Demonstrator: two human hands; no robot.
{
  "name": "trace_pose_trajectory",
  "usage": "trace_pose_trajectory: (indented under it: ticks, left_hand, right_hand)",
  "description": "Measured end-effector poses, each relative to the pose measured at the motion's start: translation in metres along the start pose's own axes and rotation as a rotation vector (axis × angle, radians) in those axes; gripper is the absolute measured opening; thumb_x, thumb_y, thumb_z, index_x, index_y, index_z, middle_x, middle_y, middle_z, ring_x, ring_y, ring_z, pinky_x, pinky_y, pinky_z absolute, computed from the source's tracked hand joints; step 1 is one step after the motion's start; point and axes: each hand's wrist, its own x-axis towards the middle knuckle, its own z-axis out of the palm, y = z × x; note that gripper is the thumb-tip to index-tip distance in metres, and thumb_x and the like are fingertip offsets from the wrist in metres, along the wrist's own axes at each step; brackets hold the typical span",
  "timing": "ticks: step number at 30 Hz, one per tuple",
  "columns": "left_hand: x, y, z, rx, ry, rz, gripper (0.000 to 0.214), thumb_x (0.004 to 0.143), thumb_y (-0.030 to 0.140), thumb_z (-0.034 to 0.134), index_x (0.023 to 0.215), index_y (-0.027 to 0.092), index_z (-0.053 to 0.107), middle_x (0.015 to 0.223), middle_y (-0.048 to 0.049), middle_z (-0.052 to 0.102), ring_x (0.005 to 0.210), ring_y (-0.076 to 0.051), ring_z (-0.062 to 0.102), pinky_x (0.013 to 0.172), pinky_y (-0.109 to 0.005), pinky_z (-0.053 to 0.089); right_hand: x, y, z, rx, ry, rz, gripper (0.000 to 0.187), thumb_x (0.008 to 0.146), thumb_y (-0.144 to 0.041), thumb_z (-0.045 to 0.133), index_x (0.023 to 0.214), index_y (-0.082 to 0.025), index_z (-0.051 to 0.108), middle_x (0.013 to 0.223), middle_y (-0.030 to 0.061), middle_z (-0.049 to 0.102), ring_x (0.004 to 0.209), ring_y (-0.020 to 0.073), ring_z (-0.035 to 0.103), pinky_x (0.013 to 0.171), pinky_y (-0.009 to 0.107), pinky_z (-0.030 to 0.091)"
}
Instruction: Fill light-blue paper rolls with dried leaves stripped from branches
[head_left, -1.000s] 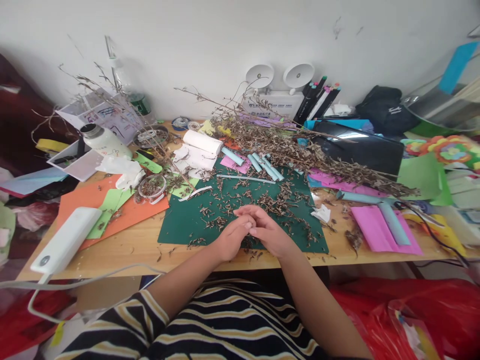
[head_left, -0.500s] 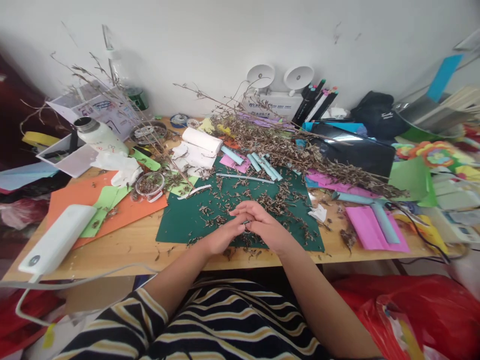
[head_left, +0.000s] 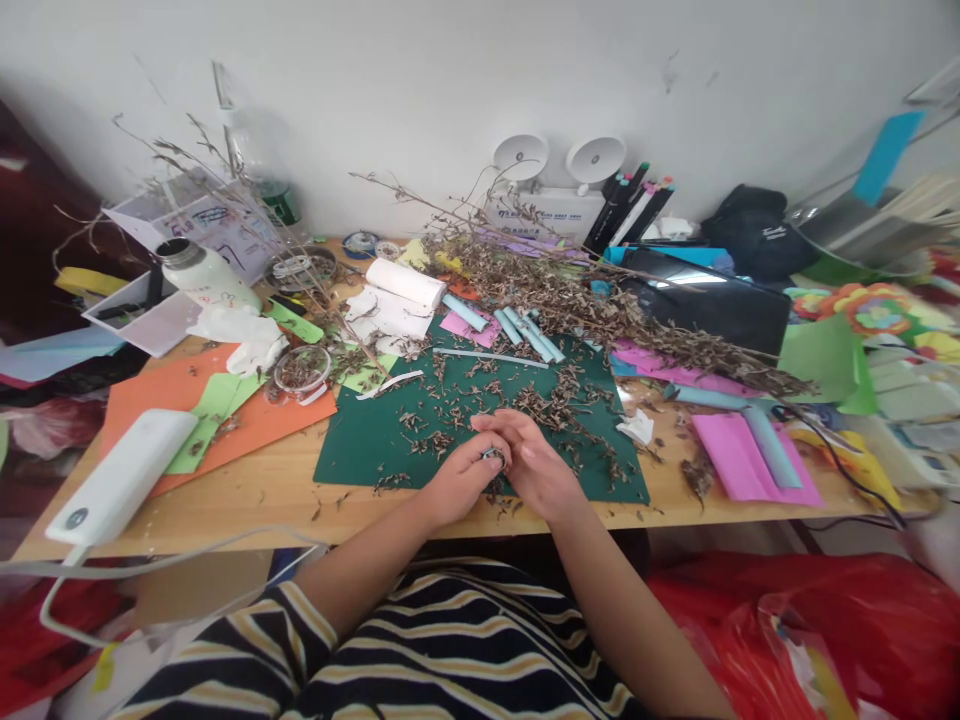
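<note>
The left hand (head_left: 463,474) clasps a small bluish object (head_left: 493,454); the right hand (head_left: 538,468) arches loosely open beside it. A round clear tub (head_left: 328,364) holds dried leaves (head_left: 300,371).

The person's left arm (head_left: 367,543) and right arm (head_left: 626,590) reach forward and lean in, with both hands close together. The left hand (head_left: 463,477) is curled, thumb on top. The right hand (head_left: 546,474) is cupped beside it, fingers a little bent.

Right hand (head_left: 541,472) drawn rightward (slightly), bluish bit (head_left: 492,454) exposed
</note>
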Motion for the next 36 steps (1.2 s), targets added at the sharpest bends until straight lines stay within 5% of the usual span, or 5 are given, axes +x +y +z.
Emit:
trace_pose_trajectory:
  ticks: [8, 13, 21, 26, 36]
  left_hand:
    - [-0.001, 0.006, 0.006, 0.082, 0.074, -0.027, 0.009, 0.068, 0.023, 0.036, 0.068, 0.017, 0.042, 0.069, -0.0001, 0.042, 0.071, -0.014, 0.039, 0.071, -0.027, 0.034]
    - [-0.001, 0.002, 0.004, 0.005, 0.062, -0.025, 0.010, 0.066, 0.025, 0.037, 0.067, 0.016, 0.043, 0.068, -0.0009, 0.041, 0.069, -0.014, 0.038, 0.067, -0.026, 0.032]
    - [0.003, -0.001, 0.005, -0.127, 0.072, 0.025, 0.043, 0.076, 0.055, 0.031, 0.067, 0.015, 0.044, 0.068, -0.0015, 0.040, 0.066, -0.014, 0.036, 0.064, -0.027, 0.032]
    - [0.005, 0.004, 0.006, 0.003, 0.110, -0.086, 0.027, 0.075, 0.039, 0.042, 0.062, 0.016, 0.040, 0.064, 0.0008, 0.038, 0.065, -0.012, 0.036, 0.065, -0.025, 0.032]
    - [0.005, 0.001, -0.001, -0.058, 0.065, -0.015, 0.020, 0.077, 0.033, 0.043, 0.073, 0.015, 0.049, 0.067, 0.0007, 0.043, 0.066, -0.011, 0.040, 0.065, -0.023, 0.034]
  right_hand:
    - [-0.005, 0.011, -0.003, -0.264, 0.009, -0.128, 0.032, 0.078, -0.040, 0.047, 0.108, -0.027, 0.048, 0.118, 0.0046, 0.049, 0.112, 0.0182, 0.043, 0.096, 0.037, 0.032]
    - [-0.009, 0.020, -0.008, -0.508, -0.050, -0.128, 0.054, 0.076, -0.037, 0.053, 0.125, -0.027, 0.032, 0.131, 0.0066, 0.038, 0.120, 0.0189, 0.034, 0.102, 0.038, 0.025]
    - [-0.006, 0.023, -0.008, -0.714, -0.003, -0.104, 0.054, 0.076, -0.024, 0.053, 0.126, -0.025, 0.031, 0.131, 0.0088, 0.038, 0.123, 0.0181, 0.032, 0.103, 0.041, 0.023]
    - [-0.007, 0.024, -0.008, -0.745, 0.016, -0.151, 0.052, 0.078, -0.022, 0.049, 0.126, -0.025, 0.031, 0.130, 0.0084, 0.039, 0.121, 0.0172, 0.034, 0.102, 0.040, 0.026]
    - [-0.007, 0.022, 0.000, -0.812, 0.094, -0.140, 0.060, 0.075, -0.018, 0.050, 0.130, -0.025, 0.026, 0.134, 0.0072, 0.036, 0.123, 0.0182, 0.033, 0.103, 0.041, 0.028]
